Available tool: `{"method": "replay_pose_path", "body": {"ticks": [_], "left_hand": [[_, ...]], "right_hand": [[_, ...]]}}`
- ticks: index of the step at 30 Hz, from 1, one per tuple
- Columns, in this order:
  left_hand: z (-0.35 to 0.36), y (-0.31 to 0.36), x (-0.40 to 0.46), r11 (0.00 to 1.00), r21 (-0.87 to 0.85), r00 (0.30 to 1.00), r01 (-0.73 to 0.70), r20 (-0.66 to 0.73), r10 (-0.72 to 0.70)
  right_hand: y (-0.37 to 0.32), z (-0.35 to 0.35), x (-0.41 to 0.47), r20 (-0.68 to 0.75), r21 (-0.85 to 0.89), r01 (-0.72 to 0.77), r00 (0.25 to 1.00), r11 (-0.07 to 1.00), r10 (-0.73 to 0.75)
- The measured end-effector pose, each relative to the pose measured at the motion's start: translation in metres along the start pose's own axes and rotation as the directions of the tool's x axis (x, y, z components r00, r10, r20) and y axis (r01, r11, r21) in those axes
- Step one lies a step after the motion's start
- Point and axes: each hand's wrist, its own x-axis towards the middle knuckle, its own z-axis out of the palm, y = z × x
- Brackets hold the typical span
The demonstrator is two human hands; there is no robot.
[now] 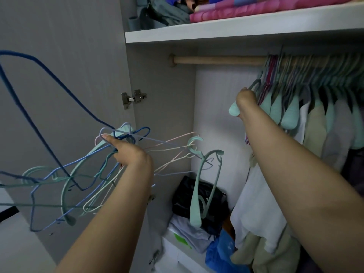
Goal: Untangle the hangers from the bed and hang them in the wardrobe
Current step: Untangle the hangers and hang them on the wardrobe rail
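I had my left hand (130, 152) closed around a tangled bunch of hangers (82, 174), fingers curled through the hooks near the top so the whole cluster hung off that one grip. It was held out in front of the open wardrobe door (59, 85), low and to the left, which I judged kept the mess clear of the rail while I worked with the other arm. A big dark blue wire hanger (39, 91) stuck up and out from the bunch, and a mint plastic hanger (204, 186) dangled off its right side, caught by its hook among thin pale wire ones.

My right hand (246, 101) was up by the wooden rail (216, 60), gripping a single mint hanger (234, 110) by its shoulder, fingers wrapped round it. Its hook sat just below the rail at the left end of the row of hung hangers (315, 79), not yet clearly over the wood; I couldn't tell whether it had caught. The bare stretch of rail lay to the left, so adding at that end made sense.

Clothes (319, 125) hung beneath the row, folded bedding (256, 10) lay on the shelf (236, 28) above, and a dark bag (199, 200) sat on the wardrobe floor. Most of the tangle was yet to be sorted, by my reckoning
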Motion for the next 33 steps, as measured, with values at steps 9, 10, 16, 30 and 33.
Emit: {"method": "replay_pose_path", "body": {"ticks": [9,10,16,30,33], "left_hand": [[-0.006,0.012,0.003,0.996,-0.037,0.996,-0.082,-0.049,0.080],[-0.008,0.011,0.003,0.992,0.002,0.991,-0.125,-0.048,0.125],[-0.019,0.009,0.005,0.882,0.289,0.926,-0.372,0.177,0.333],[-0.058,0.026,0.046,0.991,-0.113,0.992,-0.074,0.094,0.085],[-0.074,0.023,0.055,0.996,-0.043,0.990,-0.081,0.114,0.086]], "right_hand": [[0.106,0.033,-0.107,-0.065,-0.596,0.544,0.701,0.591,-0.711],[0.116,0.037,-0.123,0.017,-0.608,0.545,0.736,0.578,-0.676],[0.180,0.064,-0.166,0.679,-0.436,-0.055,0.635,0.898,0.369],[0.205,0.048,-0.147,0.470,-0.718,0.498,0.862,0.486,-0.189],[0.193,0.040,-0.139,0.572,-0.764,0.617,0.783,0.188,-0.245]]}}
